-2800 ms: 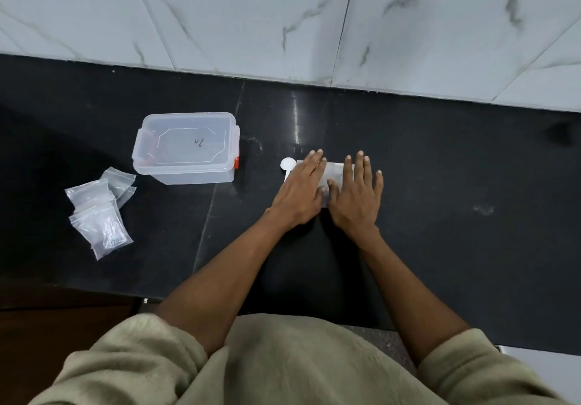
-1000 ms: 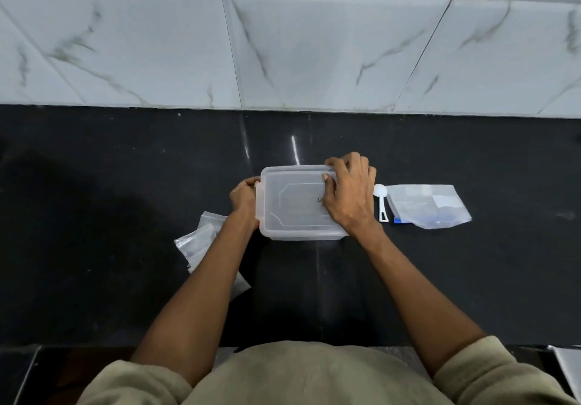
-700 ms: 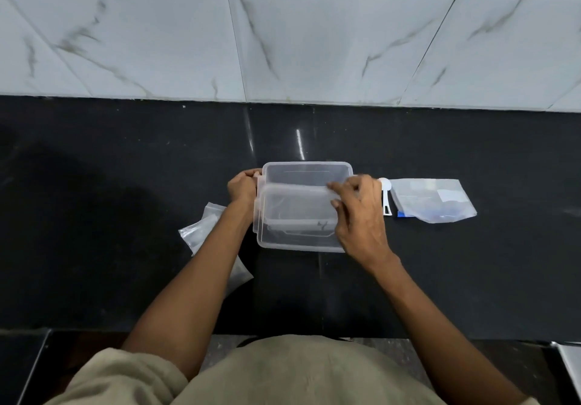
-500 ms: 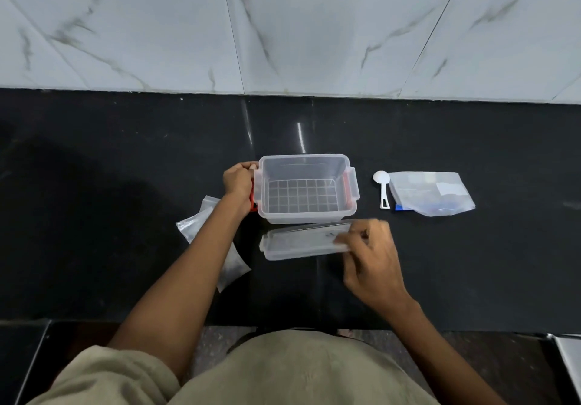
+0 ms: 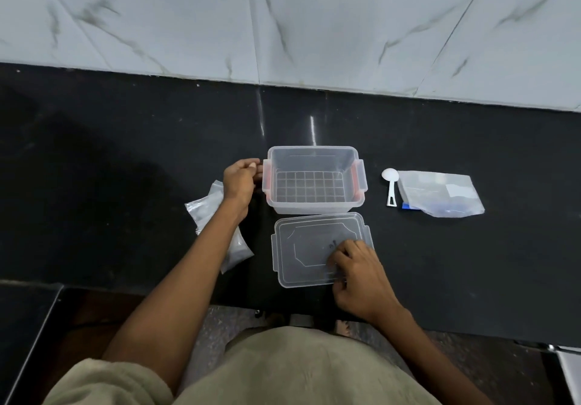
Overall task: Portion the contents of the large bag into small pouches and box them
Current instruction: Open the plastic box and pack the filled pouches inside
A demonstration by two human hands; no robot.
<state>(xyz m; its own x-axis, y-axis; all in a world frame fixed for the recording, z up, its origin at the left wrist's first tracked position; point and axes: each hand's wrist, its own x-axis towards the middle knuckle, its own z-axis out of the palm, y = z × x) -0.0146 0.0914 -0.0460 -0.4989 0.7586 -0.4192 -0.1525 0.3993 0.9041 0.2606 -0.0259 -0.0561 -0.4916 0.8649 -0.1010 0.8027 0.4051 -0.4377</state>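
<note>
Box [image 5: 314, 181] open on tabletop [image 5: 125, 153], lid [image 5: 305, 250] off, just in front. Right hand [image 5: 358, 275] fingers curled on lid; left hand [image 5: 240, 178] loosely curled at box's side latch, grip unclear.

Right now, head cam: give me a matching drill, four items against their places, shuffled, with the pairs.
Things:
1. lid
2. spoon
3. small pouches
4. large bag

Places:
A. partly under the left forearm, left of the box
B. far right on the counter
C. flat on the counter, just in front of the box
D. between the box and the large bag

Pairs: 1-C, 2-D, 3-A, 4-B
</note>
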